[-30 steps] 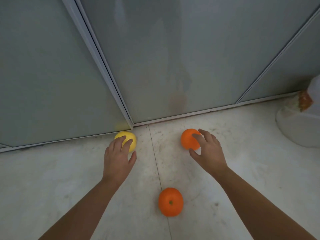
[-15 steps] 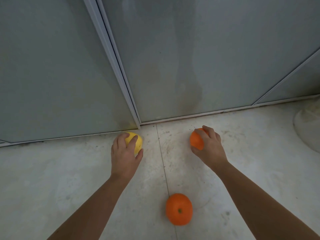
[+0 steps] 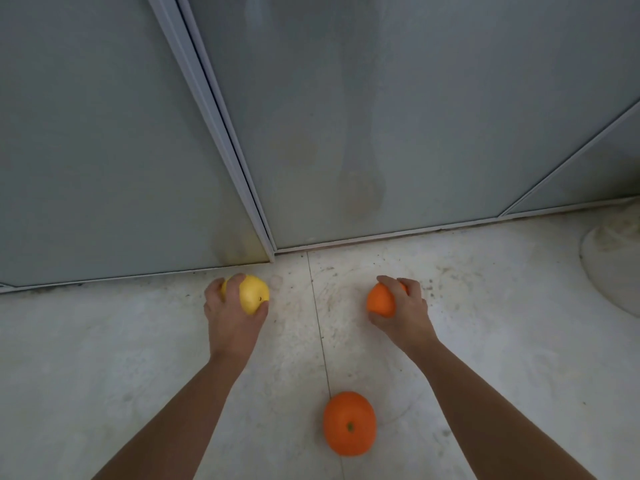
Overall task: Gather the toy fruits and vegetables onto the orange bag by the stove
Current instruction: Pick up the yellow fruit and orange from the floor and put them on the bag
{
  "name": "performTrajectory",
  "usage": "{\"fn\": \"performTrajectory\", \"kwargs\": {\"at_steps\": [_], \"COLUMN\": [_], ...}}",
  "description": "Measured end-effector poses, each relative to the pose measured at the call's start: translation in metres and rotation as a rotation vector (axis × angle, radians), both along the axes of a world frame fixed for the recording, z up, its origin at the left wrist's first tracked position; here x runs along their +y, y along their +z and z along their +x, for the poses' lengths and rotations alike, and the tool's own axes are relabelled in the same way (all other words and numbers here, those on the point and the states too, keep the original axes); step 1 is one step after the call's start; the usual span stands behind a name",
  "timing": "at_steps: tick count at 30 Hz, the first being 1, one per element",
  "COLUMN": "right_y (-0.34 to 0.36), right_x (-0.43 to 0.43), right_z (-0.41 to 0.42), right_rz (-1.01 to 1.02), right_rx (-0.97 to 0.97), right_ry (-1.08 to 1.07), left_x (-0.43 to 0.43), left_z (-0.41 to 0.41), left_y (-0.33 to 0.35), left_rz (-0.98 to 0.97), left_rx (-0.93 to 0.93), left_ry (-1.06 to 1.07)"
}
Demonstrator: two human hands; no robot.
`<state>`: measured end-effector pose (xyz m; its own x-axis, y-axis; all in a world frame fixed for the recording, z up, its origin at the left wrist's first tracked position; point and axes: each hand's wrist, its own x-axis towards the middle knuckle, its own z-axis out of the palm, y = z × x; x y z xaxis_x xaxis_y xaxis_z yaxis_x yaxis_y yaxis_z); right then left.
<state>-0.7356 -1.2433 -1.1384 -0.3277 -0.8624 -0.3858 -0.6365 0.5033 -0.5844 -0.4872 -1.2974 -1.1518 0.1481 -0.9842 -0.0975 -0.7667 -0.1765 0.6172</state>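
My left hand (image 3: 230, 318) is closed around a round yellow toy fruit (image 3: 252, 297) close to the base of the glass door. My right hand (image 3: 405, 311) grips a small orange toy fruit (image 3: 381, 301) from its right side. A bigger orange toy fruit (image 3: 349, 423) with a green stem dot lies on the pale floor (image 3: 121, 358) between my forearms, touched by neither hand. The orange bag and the stove are outside the view.
Frosted glass sliding doors (image 3: 381, 116) with a pale metal frame (image 3: 214, 133) rise straight ahead. A whitish rounded object (image 3: 613, 261) sits at the right edge. A floor joint runs between my hands toward the big orange fruit.
Both hands went from resting their fingers on the fruits to closing around them. The yellow fruit has turned in my left hand, showing more of its face. The view shifted slightly.
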Motion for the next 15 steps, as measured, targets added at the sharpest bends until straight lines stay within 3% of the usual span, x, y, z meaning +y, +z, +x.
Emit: {"fn": "performTrajectory", "kwargs": {"at_steps": [10,15], "right_y": [0.007,0.060], "right_x": [0.037,0.070], "right_z": [0.006,0.017], "right_rz": [-0.031,-0.084], "right_rx": [-0.215,-0.300], "right_ry": [-0.026,-0.036], "left_x": [0.051,0.105], "left_z": [-0.027,-0.026], "left_y": [0.036,0.092], "left_rz": [0.003,-0.001], "left_rx": [0.291,0.362], "left_ry": [0.112,0.186]}}
